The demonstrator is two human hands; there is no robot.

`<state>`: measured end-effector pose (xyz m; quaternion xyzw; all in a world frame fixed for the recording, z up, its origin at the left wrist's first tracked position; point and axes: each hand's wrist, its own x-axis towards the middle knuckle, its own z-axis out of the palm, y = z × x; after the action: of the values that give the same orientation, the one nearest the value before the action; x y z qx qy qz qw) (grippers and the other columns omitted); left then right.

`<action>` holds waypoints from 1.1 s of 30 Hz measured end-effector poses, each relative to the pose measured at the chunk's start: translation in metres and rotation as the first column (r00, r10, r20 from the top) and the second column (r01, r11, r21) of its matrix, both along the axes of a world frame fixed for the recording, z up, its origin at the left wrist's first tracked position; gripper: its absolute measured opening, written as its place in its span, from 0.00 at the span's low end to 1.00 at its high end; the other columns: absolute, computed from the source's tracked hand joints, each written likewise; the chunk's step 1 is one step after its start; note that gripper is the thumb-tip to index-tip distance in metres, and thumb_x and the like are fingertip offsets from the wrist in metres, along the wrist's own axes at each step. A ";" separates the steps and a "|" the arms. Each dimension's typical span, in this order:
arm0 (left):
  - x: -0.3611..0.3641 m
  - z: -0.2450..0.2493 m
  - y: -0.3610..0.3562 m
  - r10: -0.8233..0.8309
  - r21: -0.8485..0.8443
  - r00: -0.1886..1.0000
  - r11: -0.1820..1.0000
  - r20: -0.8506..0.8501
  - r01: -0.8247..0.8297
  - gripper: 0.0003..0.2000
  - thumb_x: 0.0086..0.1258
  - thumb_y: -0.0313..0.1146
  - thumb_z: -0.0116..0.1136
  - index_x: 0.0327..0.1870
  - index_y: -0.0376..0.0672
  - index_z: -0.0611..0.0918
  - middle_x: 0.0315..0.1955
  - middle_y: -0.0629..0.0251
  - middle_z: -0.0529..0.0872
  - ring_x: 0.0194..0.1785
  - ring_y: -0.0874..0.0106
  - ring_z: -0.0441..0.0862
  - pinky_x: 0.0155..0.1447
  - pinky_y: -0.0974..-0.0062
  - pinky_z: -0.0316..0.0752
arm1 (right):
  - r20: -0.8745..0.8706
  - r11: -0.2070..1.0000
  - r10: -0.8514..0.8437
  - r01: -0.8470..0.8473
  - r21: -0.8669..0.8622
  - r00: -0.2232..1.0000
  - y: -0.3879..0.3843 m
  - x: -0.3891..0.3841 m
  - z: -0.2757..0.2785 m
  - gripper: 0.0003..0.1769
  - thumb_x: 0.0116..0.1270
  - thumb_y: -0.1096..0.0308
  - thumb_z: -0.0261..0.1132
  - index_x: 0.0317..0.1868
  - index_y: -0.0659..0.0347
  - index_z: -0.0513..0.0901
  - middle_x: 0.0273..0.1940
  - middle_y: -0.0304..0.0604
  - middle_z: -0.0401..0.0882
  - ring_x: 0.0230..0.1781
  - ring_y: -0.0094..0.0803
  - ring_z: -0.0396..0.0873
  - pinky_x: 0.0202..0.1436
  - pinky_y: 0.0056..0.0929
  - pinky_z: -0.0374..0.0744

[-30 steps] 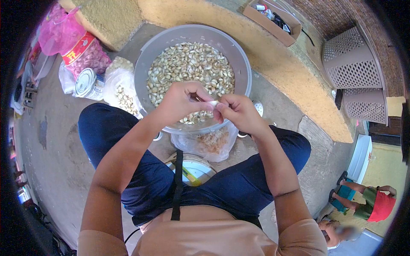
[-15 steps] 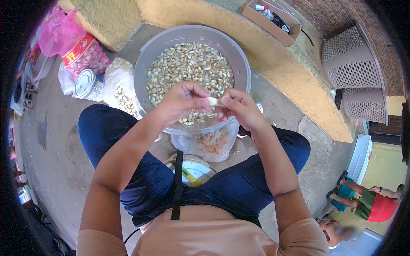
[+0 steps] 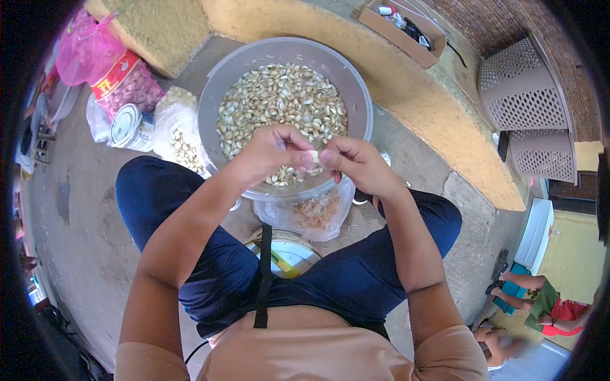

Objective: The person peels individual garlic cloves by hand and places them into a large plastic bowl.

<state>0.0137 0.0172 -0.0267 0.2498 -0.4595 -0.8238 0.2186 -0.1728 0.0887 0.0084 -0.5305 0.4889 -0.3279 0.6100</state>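
A pale garlic clove (image 3: 314, 155) is pinched between the thumb and fingers of my left hand (image 3: 270, 152). My right hand (image 3: 359, 164) is closed at the clove's other end, its thumb and fingertips pressed against it. Both hands are above the near side of a large grey basin (image 3: 209, 95). Many unpeeled garlic cloves (image 3: 279, 95) fill the middle of that basin. Under its near rim lies a clear plastic bag (image 3: 343, 206) with brownish papery skins (image 3: 314, 213) in it.
At the left stand a plastic bag of cloves (image 3: 184, 149), a metal can (image 3: 127, 124) and a pink net sack (image 3: 130, 89). A low yellowish wall (image 3: 438, 114) curves behind the basin, with a cardboard box (image 3: 406, 38) on it. Another person (image 3: 540, 298) is at the far right.
My right fingers have shifted slightly left and curled closer around the clove, so less of it shows. My left hand has hardly moved. The person at the right has changed posture.
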 end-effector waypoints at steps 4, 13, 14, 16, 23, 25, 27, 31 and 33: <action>0.000 0.004 -0.002 0.052 0.003 0.999 0.999 -0.013 -0.052 0.09 0.51 0.23 0.63 0.32 0.34 0.77 0.28 0.61 0.80 0.33 0.75 0.78 0.37 0.81 0.75 | 0.086 0.992 -0.129 0.129 0.001 0.988 -0.001 0.002 -0.003 0.09 0.62 0.67 0.57 0.26 0.62 0.70 0.21 0.35 0.71 0.21 0.20 0.71 0.24 0.19 0.71; -0.003 0.010 -0.003 0.103 -0.239 0.991 0.968 0.090 -0.079 0.07 0.50 0.17 0.61 0.28 0.34 0.76 0.30 0.61 0.78 0.34 0.73 0.77 0.38 0.79 0.75 | 0.052 0.960 -0.275 0.277 -0.031 0.960 -0.003 0.011 -0.003 0.06 0.55 0.75 0.63 0.32 0.65 0.74 0.24 0.38 0.75 0.22 0.20 0.73 0.24 0.19 0.72; -0.003 0.010 -0.003 0.121 -0.274 0.987 0.958 0.103 -0.089 0.07 0.49 0.17 0.60 0.28 0.34 0.76 0.30 0.61 0.78 0.34 0.73 0.77 0.39 0.79 0.75 | -0.005 0.956 -0.284 0.283 -0.082 0.959 -0.003 0.010 -0.004 0.06 0.55 0.75 0.63 0.32 0.65 0.75 0.24 0.38 0.75 0.21 0.20 0.73 0.24 0.19 0.72; -0.004 0.006 -0.004 0.131 -0.319 0.983 0.944 0.127 -0.085 0.07 0.49 0.17 0.61 0.28 0.34 0.76 0.30 0.61 0.78 0.34 0.73 0.77 0.40 0.80 0.75 | -0.116 0.941 -0.308 0.284 -0.184 0.944 -0.002 0.010 -0.007 0.06 0.55 0.74 0.63 0.31 0.65 0.75 0.25 0.38 0.76 0.21 0.20 0.73 0.24 0.19 0.72; -0.002 0.008 -0.003 0.053 -0.115 0.998 0.992 -0.017 -0.054 0.07 0.50 0.19 0.61 0.29 0.35 0.76 0.30 0.61 0.77 0.35 0.72 0.77 0.39 0.77 0.76 | 0.306 0.980 -0.186 0.154 0.127 0.934 -0.004 0.003 -0.001 0.05 0.58 0.71 0.61 0.31 0.64 0.74 0.25 0.37 0.73 0.22 0.19 0.69 0.29 0.21 0.76; -0.002 0.009 0.000 0.051 -0.005 0.994 0.999 -0.099 -0.052 0.08 0.50 0.19 0.61 0.30 0.36 0.76 0.32 0.60 0.77 0.35 0.72 0.78 0.39 0.77 0.77 | 0.543 0.971 -0.189 0.072 0.229 0.818 -0.003 0.002 -0.008 0.06 0.59 0.70 0.60 0.33 0.64 0.73 0.25 0.35 0.71 0.21 0.19 0.68 0.30 0.23 0.77; -0.002 0.009 0.000 0.040 0.053 0.989 0.998 -0.144 -0.033 0.09 0.51 0.21 0.61 0.32 0.36 0.76 0.33 0.60 0.77 0.36 0.72 0.78 0.39 0.77 0.77 | 0.635 0.967 -0.174 0.010 0.255 0.753 -0.003 0.004 -0.016 0.06 0.60 0.69 0.59 0.33 0.63 0.73 0.25 0.36 0.71 0.21 0.19 0.69 0.32 0.26 0.78; -0.001 0.006 -0.003 0.025 0.028 0.999 0.999 -0.046 -0.024 0.12 0.54 0.24 0.60 0.39 0.37 0.74 0.36 0.61 0.77 0.37 0.73 0.78 0.41 0.79 0.76 | 0.542 0.969 -0.225 0.131 0.207 0.810 -0.002 0.006 -0.013 0.05 0.60 0.71 0.58 0.33 0.63 0.73 0.25 0.36 0.71 0.22 0.20 0.70 0.32 0.25 0.78; -0.003 0.008 -0.003 0.045 0.061 0.999 0.997 0.010 -0.046 0.13 0.56 0.26 0.59 0.42 0.37 0.73 0.37 0.62 0.77 0.38 0.74 0.77 0.42 0.80 0.75 | 0.327 0.971 -0.237 0.236 0.043 0.915 -0.003 0.009 -0.009 0.04 0.60 0.73 0.58 0.33 0.64 0.73 0.25 0.36 0.72 0.23 0.21 0.71 0.32 0.23 0.77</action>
<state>0.0112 0.0141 -0.0189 0.2704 -0.4294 -0.8311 0.2275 -0.1641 0.0858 -0.0009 -0.4042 0.4407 -0.4825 0.6400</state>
